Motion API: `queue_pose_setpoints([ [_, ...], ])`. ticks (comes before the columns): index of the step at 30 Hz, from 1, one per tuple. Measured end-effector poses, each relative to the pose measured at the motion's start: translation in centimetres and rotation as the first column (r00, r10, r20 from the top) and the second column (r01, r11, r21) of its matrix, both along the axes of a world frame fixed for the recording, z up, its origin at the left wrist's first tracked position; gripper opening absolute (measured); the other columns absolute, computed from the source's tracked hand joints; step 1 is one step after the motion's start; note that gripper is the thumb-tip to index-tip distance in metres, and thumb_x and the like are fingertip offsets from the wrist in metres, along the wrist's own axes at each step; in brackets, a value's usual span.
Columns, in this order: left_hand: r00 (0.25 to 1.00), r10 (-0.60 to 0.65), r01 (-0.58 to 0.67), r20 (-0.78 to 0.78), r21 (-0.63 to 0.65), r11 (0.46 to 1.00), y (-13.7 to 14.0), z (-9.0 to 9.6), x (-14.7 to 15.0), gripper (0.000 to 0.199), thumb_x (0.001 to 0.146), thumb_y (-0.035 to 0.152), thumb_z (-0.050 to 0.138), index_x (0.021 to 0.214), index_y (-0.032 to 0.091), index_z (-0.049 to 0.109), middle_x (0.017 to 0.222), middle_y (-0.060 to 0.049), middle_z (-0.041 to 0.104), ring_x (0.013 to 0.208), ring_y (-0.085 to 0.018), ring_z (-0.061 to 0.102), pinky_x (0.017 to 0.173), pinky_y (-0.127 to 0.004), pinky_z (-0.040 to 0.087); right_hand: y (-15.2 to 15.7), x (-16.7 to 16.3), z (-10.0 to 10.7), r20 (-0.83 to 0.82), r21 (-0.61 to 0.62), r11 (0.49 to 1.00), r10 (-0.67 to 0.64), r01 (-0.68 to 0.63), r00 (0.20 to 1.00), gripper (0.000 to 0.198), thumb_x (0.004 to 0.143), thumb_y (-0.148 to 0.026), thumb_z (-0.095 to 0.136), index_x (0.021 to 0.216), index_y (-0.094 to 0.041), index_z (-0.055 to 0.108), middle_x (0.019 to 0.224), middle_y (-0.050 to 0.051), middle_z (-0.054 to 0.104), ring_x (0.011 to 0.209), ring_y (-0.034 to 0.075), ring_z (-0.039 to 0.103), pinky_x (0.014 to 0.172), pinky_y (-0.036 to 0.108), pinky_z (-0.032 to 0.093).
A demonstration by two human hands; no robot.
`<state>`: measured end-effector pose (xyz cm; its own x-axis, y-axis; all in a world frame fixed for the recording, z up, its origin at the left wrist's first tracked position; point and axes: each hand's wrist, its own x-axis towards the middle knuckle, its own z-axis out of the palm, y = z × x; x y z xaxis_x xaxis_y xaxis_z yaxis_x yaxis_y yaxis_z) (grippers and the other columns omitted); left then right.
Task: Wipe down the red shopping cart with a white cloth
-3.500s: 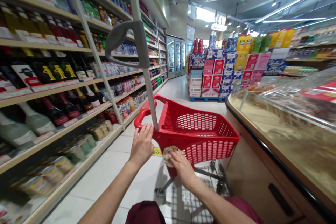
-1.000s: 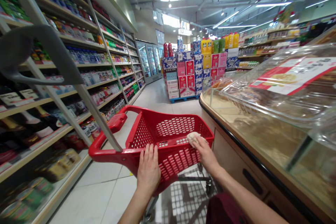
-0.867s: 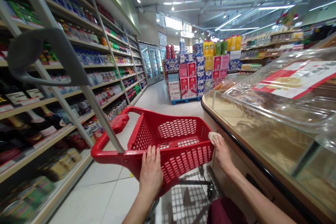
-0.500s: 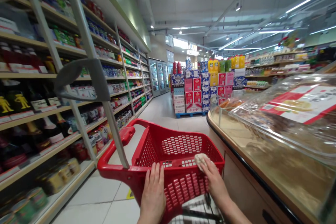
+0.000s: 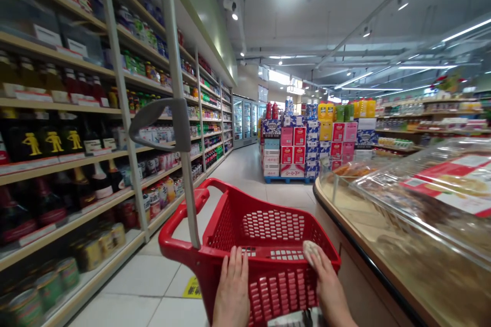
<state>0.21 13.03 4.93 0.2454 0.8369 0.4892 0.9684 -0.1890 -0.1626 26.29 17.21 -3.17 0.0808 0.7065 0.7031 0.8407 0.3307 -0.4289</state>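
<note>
In front of me stands a red plastic shopping cart (image 5: 180, 242) with perforated basket walls. My left hand (image 5: 232, 288) lies flat on the near rim, fingers stretched out over the edge, holding nothing. At the right end of the same rim, my right hand (image 5: 326, 278) presses a pale, crumpled cloth (image 5: 311, 251) against the red plastic. The fingers are closed over the cloth, and part of it is hidden under them. A metal pole with a grey loop handle (image 5: 161, 125) rises from the cart's left side.
Shelves of bottles and cans (image 5: 72, 156) line the left. Close on the right is a counter (image 5: 378, 260) bearing clear plastic food packs (image 5: 445, 179). Ahead, stacked drink cartons (image 5: 293, 156) stand on a blue pallet (image 5: 274, 180). A yellow floor sticker (image 5: 193, 287) lies beside the cart.
The view has swung left, so everything appears further right. My right hand and the cloth stay near the rim's right end, slightly closer to the corner. My left hand rests on the rim as before.
</note>
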Motion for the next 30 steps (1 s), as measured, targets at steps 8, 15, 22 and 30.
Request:
queue_pose_setpoints([
  [8,0.992,-0.072,0.09,0.105,-0.182,0.979,-1.6,3.6,0.6,0.05,0.073,0.023,0.043,0.122,0.014,0.044,0.13,-0.011,0.041,0.122,-0.023,0.034,0.103,-0.039,0.025,2.4,0.0,-0.2,-0.003,-0.088,0.995,0.048,-0.048,0.999,0.066,0.057,-0.003,0.028,0.114,-0.023,0.054,0.131,0.001,0.04,0.122,0.02,0.034,0.099,0.041,0.033],
  [15,0.957,0.104,-0.169,0.271,0.228,0.959,-3.4,8.0,-7.6,0.047,0.07,0.014,0.04,0.117,0.013,0.047,0.124,-0.01,0.048,0.119,-0.022,0.037,0.103,-0.045,0.021,3.5,-3.6,1.7,-0.084,-0.027,0.998,0.049,-0.052,0.995,0.058,0.058,-0.004,0.032,0.105,-0.022,0.061,0.123,0.003,0.049,0.119,0.022,0.039,0.099,0.043,0.032],
  [22,0.962,0.09,-0.113,0.26,0.074,0.991,-4.6,8.5,-7.0,0.039,0.068,0.023,0.05,0.106,0.02,0.055,0.112,-0.005,0.057,0.111,-0.02,0.044,0.105,-0.041,0.017,-4.6,-18.7,10.2,-0.052,0.188,0.825,0.551,-0.533,0.833,0.052,0.077,-0.006,0.033,0.123,-0.026,0.044,0.129,0.003,0.042,0.118,0.018,0.04,0.092,0.036,0.043],
  [30,0.949,0.034,-0.035,0.314,-0.003,0.999,-6.5,11.0,-7.6,0.034,0.069,0.018,0.047,0.102,0.018,0.054,0.112,-0.007,0.056,0.109,-0.02,0.045,0.099,-0.04,0.027,-5.1,-17.6,29.0,0.227,0.543,0.67,0.463,-0.506,0.857,0.044,0.085,-0.008,0.028,0.124,-0.021,0.044,0.133,0.004,0.038,0.127,0.019,0.023,0.105,0.042,0.025],
])
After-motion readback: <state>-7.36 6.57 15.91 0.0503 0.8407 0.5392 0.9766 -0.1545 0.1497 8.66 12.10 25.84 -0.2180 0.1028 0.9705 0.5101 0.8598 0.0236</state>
